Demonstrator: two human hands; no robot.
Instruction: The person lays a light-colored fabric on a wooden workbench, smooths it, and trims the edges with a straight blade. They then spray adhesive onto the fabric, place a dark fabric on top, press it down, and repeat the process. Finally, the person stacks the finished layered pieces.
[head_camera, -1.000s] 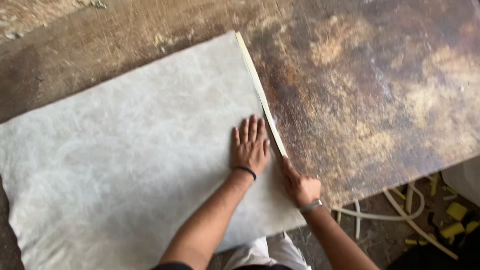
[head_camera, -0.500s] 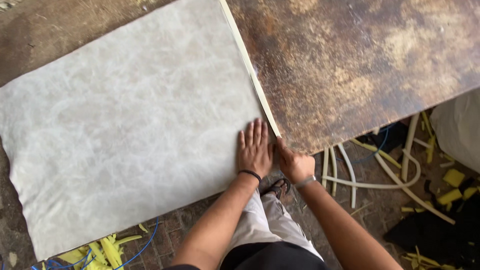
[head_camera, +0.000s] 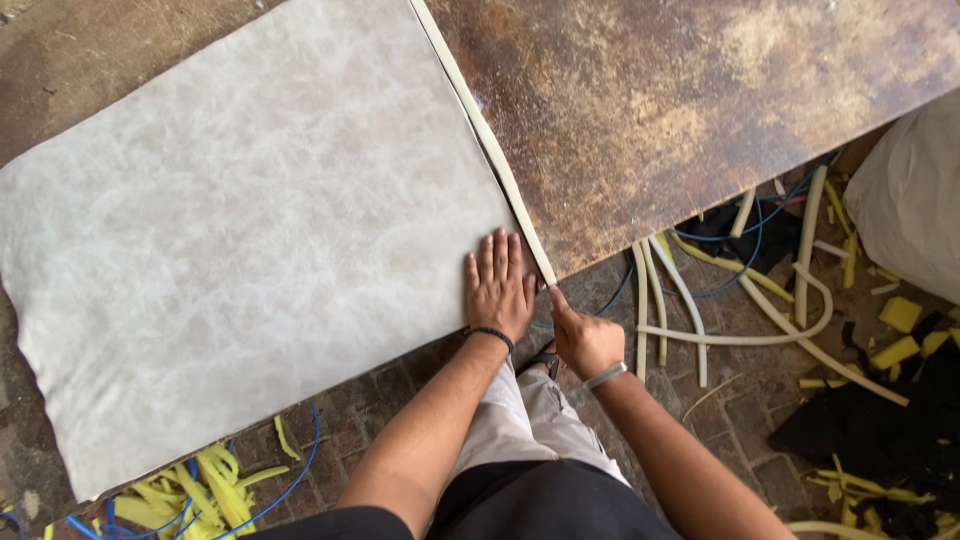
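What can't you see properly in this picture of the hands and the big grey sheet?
- Head view: whatever the right hand grips is hidden inside its closed fingers, at the end of the pale strip.
- The table under the left hand is covered by the grey sheet.
- The sheet's top edge and the brown table are cut off by the frame.
- The white bag runs off the right edge.

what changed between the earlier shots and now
The right hand has slid along the grey sheet edge toward the person, reaching the table edge, leaving a cut strip behind. The left hand followed, still pressed flat on the sheet.
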